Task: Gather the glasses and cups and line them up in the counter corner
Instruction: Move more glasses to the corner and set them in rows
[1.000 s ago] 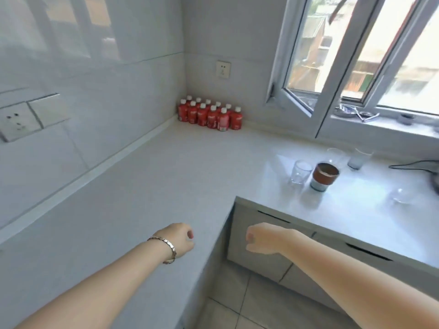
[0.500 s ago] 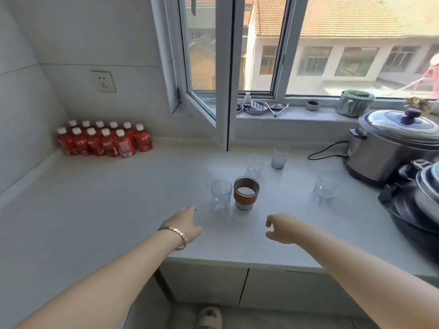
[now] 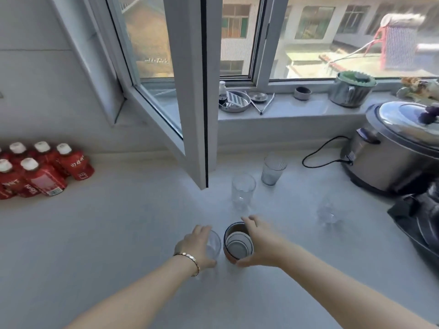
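Step in hand was the first pickup, both hands at once. The left hand [image 3: 198, 245] was wrapped round a clear glass [image 3: 213, 244] at the near edge of the counter [image 3: 107, 233], fingers curled on its far side, thumb near; it looked grasped but not yet lifted (base hidden, can't tell for sure). The right hand [image 3: 257, 243] was cupped round the brown cup [image 3: 238, 243] just right of that glass, fingertips at the far rim, thumb at the near base, closing on it; cup stood upright on the counter.

Three more glasses stood farther off: one [image 3: 242, 189] just beyond the cup, a ribbed one [image 3: 273, 168] far near the window frame [image 3: 192, 91], one [image 3: 329, 211] to the right by the cooker [image 3: 392, 153].

The corner was far left, where red bottles [image 3: 40, 172] already sat. Next move likely called for lifting both straight up, carrying them left clear of the window frame, and setting them down beside the bottles without knocking them.
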Tool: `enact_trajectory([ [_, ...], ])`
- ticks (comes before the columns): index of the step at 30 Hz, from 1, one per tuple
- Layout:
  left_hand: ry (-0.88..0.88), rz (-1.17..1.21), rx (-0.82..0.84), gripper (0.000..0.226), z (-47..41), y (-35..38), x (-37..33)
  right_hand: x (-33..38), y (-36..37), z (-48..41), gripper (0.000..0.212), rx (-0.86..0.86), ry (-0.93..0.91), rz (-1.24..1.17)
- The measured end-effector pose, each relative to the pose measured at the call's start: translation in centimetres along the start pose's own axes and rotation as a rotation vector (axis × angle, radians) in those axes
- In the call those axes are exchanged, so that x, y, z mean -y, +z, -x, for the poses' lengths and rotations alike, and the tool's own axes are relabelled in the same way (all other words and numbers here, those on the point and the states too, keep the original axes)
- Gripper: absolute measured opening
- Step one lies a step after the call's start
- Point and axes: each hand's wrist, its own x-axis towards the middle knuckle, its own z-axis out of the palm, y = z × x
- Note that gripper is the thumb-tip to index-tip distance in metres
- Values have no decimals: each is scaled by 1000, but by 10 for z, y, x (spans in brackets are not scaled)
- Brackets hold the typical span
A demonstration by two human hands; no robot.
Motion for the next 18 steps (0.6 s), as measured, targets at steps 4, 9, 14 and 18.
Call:
enact_trajectory([
  [4, 3, 79, -37, 84, -7, 9, 8, 4, 14, -21, 108, 42, -98, 73],
  [9, -136, 327, -141, 83, -1, 18, 8, -10, 22, -29, 101, -11, -183, 17],
  [14, -353, 523, -329, 83, 34, 29, -2, -20, 19, -33, 101, -21, -277, 13],
  [18, -557, 657, -512, 82, 76, 45, -9, -17, 5, -37, 95, 10, -321, 2],
])
